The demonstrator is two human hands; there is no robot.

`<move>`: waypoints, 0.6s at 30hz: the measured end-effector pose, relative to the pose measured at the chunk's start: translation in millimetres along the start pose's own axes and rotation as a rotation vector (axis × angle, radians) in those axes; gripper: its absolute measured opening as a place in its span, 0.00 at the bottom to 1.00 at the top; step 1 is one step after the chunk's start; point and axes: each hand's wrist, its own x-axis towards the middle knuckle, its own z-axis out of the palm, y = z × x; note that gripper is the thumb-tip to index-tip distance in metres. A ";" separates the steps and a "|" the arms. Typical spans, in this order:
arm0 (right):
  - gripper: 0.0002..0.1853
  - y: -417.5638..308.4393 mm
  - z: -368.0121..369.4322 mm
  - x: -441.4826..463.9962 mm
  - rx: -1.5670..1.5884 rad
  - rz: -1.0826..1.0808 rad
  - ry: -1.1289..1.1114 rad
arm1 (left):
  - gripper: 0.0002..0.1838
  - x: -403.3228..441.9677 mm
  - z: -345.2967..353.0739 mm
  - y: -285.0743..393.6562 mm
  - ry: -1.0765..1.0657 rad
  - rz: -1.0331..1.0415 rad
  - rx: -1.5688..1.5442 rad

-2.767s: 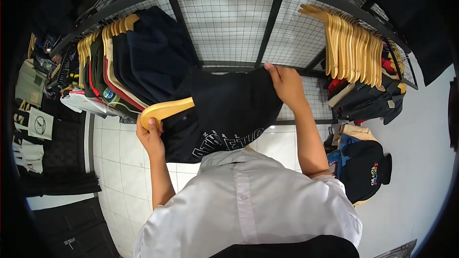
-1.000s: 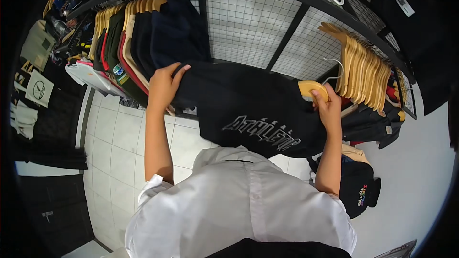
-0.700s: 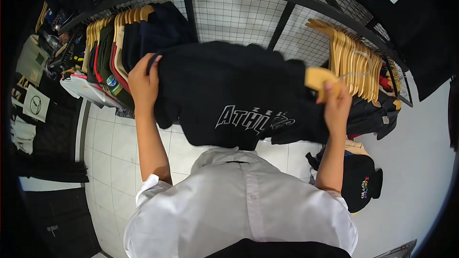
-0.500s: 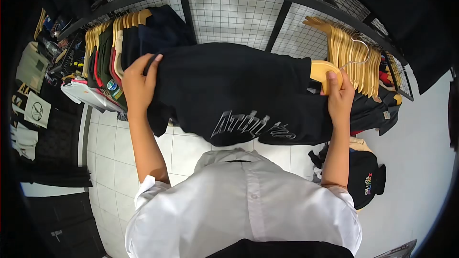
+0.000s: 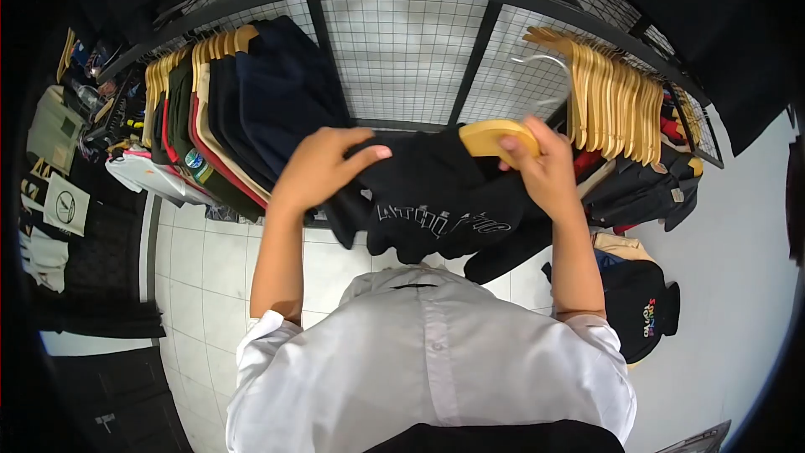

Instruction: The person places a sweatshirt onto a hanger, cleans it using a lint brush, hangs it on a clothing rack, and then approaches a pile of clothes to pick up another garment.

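Observation:
A black sweatshirt with outlined lettering hangs bunched between my two hands, in front of my chest. My left hand is closed on its fabric at the left, thumb on top. With my right hand I grip one end of a wooden hanger, thumb over the wood. The rest of this hanger goes into the sweatshirt and is hidden. Its metal hook points up and to the right, slightly blurred.
Behind the sweatshirt stands a black rack with wire mesh. Clothes on wooden hangers fill its left side. Several wooden hangers crowd the right, near my right hand. A black garment with colourful lettering lies low at right.
My hands have come closer together, left hand moving right and right hand moving left with the hanger. The sweatshirt, stretched wide before, is now bunched up between them.

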 end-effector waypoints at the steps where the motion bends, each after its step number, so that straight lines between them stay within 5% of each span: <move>1: 0.14 -1.8 1.6 3.6 -0.023 0.038 -0.034 | 0.21 2.0 14.0 -2.9 0.034 0.050 0.018; 2: 0.14 -4.7 0.6 7.7 -0.063 0.048 -0.032 | 0.21 -0.5 25.1 -6.3 0.160 0.098 0.103; 6: 0.14 -7.9 9.3 7.9 -0.160 -0.007 -0.102 | 0.19 -10.0 31.7 -13.8 0.099 0.005 0.016; 11: 0.13 -20.7 2.9 -2.1 -0.368 -0.090 -0.137 | 0.19 -29.8 32.9 -36.3 0.082 0.216 -0.192; 12: 0.13 -22.2 1.9 -6.6 -0.423 -0.106 -0.123 | 0.17 -30.8 27.1 -44.9 0.023 0.131 -0.241; 18: 0.13 -24.8 3.2 -12.0 -0.207 -0.029 -0.061 | 0.14 -34.3 11.9 -48.3 0.119 0.081 -0.176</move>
